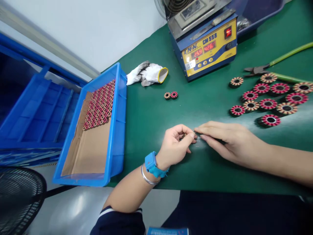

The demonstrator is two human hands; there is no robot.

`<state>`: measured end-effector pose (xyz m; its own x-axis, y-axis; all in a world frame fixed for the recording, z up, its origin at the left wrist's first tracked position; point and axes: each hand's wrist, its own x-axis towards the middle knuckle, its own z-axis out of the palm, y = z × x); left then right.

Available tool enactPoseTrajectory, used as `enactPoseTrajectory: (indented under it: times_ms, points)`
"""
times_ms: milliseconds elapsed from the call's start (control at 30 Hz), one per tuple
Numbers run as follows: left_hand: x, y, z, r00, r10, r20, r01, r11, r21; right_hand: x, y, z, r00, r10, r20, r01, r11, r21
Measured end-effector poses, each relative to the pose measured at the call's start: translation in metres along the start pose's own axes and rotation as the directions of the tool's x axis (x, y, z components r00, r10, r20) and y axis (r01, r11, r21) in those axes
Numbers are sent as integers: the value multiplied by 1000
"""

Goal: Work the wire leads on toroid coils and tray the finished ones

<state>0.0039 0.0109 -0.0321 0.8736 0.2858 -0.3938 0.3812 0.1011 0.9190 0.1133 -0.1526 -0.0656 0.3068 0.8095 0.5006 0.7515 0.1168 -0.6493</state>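
Observation:
Close to the front of the green table, my left hand (pixel 176 143) is closed around a small wound stator (pixel 184 135); only a bit of its copper winding shows between the fingers. My right hand (pixel 233 140) meets the left fingertips from the right, thumb and fingers drawn together at their tips. Whatever lies in that pinch is too small to make out. Two stators (pixel 170 95), one copper and one red, sit side by side beyond my hands. Several larger-looking stators (pixel 267 103) in red and copper stand on the right of the table.
A blue bin (pixel 118 130) on the left holds rows of stators on cardboard. White gloves (pixel 149 73) lie behind it. At the back stands a CM 558 solder pot (pixel 209 49) with lit displays. Green-handled cutters (pixel 259 69) lie right; a black fan (pixel 19 199) is lower left.

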Motion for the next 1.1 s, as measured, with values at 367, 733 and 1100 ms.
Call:
enactPoseTrajectory:
  times_ms: [367,733,1100]
  points:
    - [0,1,0,1000,10,-9,-11,1000,-21,2,0,-2,1000,-3,-16,3,999,40]
    - [2,0,-1,1000,-5,-24,4,999,-36,4,1,-3,1000,23,18,-24,996,80]
    - [4,-1,-3,1000,-29,2,29,996,-88,4,0,-6,998,-53,18,52,996,79]
